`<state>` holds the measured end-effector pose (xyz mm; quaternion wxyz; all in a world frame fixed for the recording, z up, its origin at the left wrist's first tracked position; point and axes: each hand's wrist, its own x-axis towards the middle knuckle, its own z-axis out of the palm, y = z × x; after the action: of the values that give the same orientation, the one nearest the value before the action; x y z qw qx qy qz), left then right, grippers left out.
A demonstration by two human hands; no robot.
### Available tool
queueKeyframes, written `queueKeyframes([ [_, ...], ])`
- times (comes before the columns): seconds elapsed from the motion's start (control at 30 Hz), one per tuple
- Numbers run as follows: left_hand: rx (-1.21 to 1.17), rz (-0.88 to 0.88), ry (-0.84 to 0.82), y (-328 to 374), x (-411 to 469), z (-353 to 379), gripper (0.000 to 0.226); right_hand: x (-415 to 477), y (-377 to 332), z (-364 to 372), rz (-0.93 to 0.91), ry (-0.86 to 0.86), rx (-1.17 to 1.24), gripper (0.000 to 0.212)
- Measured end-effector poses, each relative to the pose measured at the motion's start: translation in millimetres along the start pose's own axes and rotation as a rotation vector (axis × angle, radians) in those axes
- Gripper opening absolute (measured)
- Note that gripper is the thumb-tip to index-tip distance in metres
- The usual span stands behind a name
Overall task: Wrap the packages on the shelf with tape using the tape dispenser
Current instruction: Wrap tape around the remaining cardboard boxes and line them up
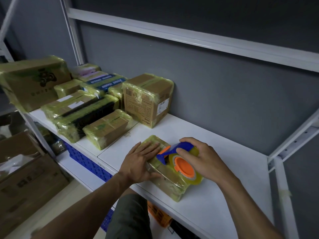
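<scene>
White metal shelf (224,161) stands against a grey wall. Well left of the left hand lie cardboard packages wrapped in yellowish tape (89,107); their blue labels and barcodes are too blurred to read. The left hand (139,161) presses flat, fingers straight, on a small tape-covered cardboard package (170,180). Just beside it, a blue and orange plastic tape dispenser (177,157) sits on this package, gripped by the right hand (203,157). If the flat hand slips, the package may turn and the tape may wrinkle.

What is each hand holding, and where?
The right hand grips the tape dispenser around its blue body; the left hand presses flat on the package.
</scene>
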<state>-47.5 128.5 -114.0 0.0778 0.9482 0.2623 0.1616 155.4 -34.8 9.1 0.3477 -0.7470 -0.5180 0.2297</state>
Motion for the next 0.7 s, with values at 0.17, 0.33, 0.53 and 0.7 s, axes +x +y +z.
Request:
queueKeyframes([
  [0.17, -0.046, 0.016, 0.071, 0, -1, -2, 0.112, -1, -3, -9, 0.017, -0.007, -0.015, 0.047],
  [0.33, -0.037, 0.059, 0.097, -2, 1, -2, 0.109, -13, 3, -23, 0.024, -0.045, -0.031, 0.05],
  [0.53, 0.014, 0.074, 0.046, -4, 2, -3, 0.109, -12, 4, -16, 0.051, -0.04, -0.06, 0.048],
  [0.7, 0.133, 0.042, -0.109, -16, 7, -13, 0.112, -1, -3, -1, 0.062, -0.042, -0.099, 0.058],
])
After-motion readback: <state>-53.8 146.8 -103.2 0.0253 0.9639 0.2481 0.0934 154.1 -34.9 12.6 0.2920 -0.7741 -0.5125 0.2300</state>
